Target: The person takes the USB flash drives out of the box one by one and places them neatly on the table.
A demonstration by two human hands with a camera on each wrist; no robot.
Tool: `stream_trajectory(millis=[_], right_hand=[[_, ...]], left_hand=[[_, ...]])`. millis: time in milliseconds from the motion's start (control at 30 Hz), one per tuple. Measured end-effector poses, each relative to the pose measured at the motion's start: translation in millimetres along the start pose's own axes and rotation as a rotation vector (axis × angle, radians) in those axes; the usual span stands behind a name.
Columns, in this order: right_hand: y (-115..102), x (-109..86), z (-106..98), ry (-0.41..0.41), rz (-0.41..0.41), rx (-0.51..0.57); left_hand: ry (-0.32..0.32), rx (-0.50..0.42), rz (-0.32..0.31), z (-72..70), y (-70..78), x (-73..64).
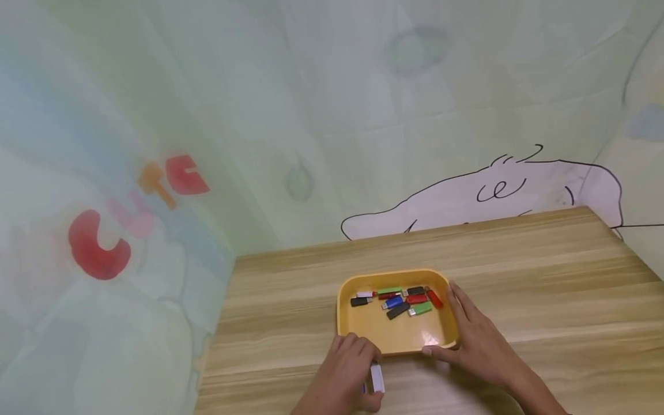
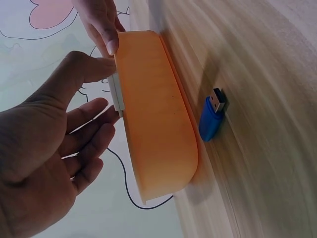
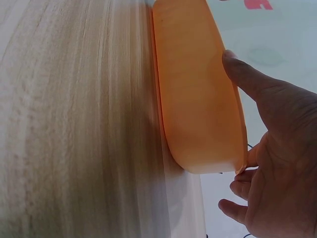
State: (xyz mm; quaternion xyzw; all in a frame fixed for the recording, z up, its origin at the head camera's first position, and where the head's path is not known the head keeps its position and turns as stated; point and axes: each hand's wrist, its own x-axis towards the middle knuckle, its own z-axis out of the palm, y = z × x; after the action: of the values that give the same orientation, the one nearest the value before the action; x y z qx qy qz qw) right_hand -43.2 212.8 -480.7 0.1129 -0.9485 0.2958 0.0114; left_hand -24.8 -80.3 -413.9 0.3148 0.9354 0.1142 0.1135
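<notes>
White stick pinched by the yellow tray's near edge.
The white stick (image 1: 377, 378), in the left hand's (image 1: 344, 369) thumb and fingers, is by the near edge of the tray (image 1: 373, 331), toward its left corner; the right hand (image 1: 482, 346) grasps the near right corner. Coloured USB sticks (image 1: 398, 310) lie along the tray's far edge. A blue USB stick (image 2: 210, 121) lies on the bench (image 1: 290, 300) just beside the near edge.

A brown, stripy table (image 1: 544, 259) stands by a pale cloth (image 1: 249, 75). The cloth has a white cartoon (image 1: 441, 202) and a red curvy shape (image 1: 88, 248).
</notes>
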Motion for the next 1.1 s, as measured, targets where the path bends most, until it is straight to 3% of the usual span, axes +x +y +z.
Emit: stream_trajectory(millis=[133, 333, 467, 667, 767, 1033, 1100], right_hand=[[0, -0.3, 2, -0.007, 0.011, -0.001], [-1, 0.7, 0, -0.021, 0.019, -0.002], [-1, 0.7, 0, -0.024, 0.022, -0.003], [-2, 0.5, 0, -0.024, 0.021, -0.005], [-2, 0.5, 0, -0.024, 0.022, -0.010], [-2, -0.6, 0, -0.022, 0.028, -0.015], [-3, -0.8, 0, -0.020, 0.025, -0.013]], left_hand=[[-0.061, -0.041, -0.039, 3.2, -1.6, -0.3], [-0.063, -0.045, -0.040, 4.8, -3.3, -2.2], [-0.030, -0.028, -0.007, 7.1, -5.0, -3.7], [0.085, 0.058, 0.120, 19.3, -9.7, -6.4], [0.105, 0.074, 0.146, 24.0, -11.6, -6.0], [0.060, 0.054, 0.154, 44.3, -20.5, -1.3], [0.024, 0.041, 0.130, 41.3, -17.1, -1.7]])
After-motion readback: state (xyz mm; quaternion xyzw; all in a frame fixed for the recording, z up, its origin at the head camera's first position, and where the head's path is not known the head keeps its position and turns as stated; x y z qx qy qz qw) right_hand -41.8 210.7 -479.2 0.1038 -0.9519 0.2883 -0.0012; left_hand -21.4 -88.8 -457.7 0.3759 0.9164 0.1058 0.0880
